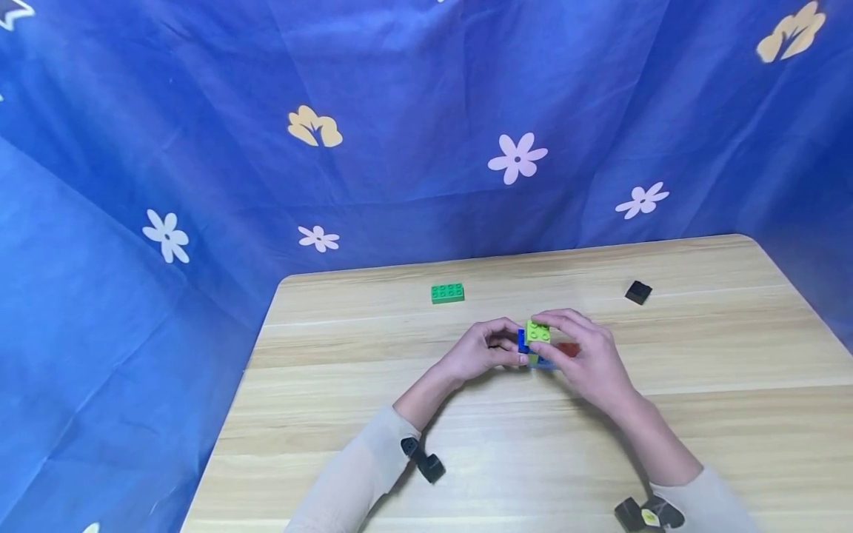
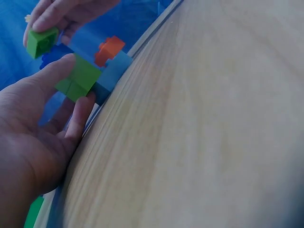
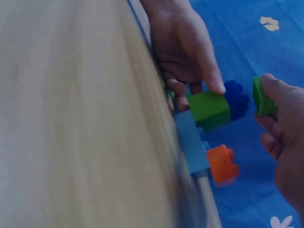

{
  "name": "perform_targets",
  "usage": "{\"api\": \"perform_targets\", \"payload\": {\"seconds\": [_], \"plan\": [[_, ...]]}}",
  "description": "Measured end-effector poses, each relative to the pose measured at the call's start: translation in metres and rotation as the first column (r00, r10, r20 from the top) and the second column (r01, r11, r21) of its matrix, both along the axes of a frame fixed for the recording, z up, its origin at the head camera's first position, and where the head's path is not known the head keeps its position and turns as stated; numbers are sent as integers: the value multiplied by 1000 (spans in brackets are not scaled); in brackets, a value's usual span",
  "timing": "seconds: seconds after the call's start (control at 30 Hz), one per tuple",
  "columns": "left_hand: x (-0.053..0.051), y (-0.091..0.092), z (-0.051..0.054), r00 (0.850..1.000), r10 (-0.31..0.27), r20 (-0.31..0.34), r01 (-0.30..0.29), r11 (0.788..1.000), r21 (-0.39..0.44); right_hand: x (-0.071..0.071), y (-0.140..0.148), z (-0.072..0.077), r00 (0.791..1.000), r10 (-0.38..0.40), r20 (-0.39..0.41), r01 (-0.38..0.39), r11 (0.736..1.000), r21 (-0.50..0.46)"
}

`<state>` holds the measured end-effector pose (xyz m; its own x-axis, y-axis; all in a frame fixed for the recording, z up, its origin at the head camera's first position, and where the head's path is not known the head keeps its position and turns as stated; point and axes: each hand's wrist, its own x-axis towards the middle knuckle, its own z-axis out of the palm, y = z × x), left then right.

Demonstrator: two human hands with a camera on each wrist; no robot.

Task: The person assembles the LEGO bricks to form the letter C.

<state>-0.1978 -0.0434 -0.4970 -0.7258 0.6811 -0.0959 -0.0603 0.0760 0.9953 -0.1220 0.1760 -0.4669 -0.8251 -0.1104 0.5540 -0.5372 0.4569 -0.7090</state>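
Near the middle of the table, my left hand (image 1: 481,351) grips a small block build by its green block (image 2: 81,78), thumb on one side and fingers on the other. A light blue block (image 3: 191,141) forms the bottom of the build, with an orange block (image 3: 222,164) on one end and a dark blue block (image 3: 236,99) on top of the green one. Between thumb and fingers, my right hand (image 1: 591,359) pinches a loose lime-green block (image 1: 537,332). Both wrist views show that block apart from the build, just above the dark blue block, its hollow underside partly visible.
A green eight-stud block (image 1: 447,294) lies toward the back of the wooden table (image 1: 320,444), left of the hands. Farther right is a small black block (image 1: 638,292). Behind the table hangs a blue cloth (image 1: 400,185) with flower prints.
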Motion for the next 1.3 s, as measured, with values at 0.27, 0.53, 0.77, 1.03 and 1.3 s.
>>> {"api": "perform_targets", "payload": {"seconds": [0.27,0.53,0.77,1.03,1.3], "plan": [[-1,1,-3,1000,-2,1,2,1000,28,-2,-9,-10,998,-26,-57,29,998,61],[-1,1,-2,1000,13,-21,-12,999,35,-3,-11,-10,998,-14,-68,18,998,57],[0,1,-1,999,37,-37,-36,999,16,-6,-9,-17,999,-2,-53,4,999,41],[1,-2,-3,999,38,-25,-39,999,-15,-6,-10,-37,997,-37,69,40,999,-33],[-1,0,0,999,47,5,-47,999,-26,-11,21,-45,976,79,204,-64,995,-78]]}}
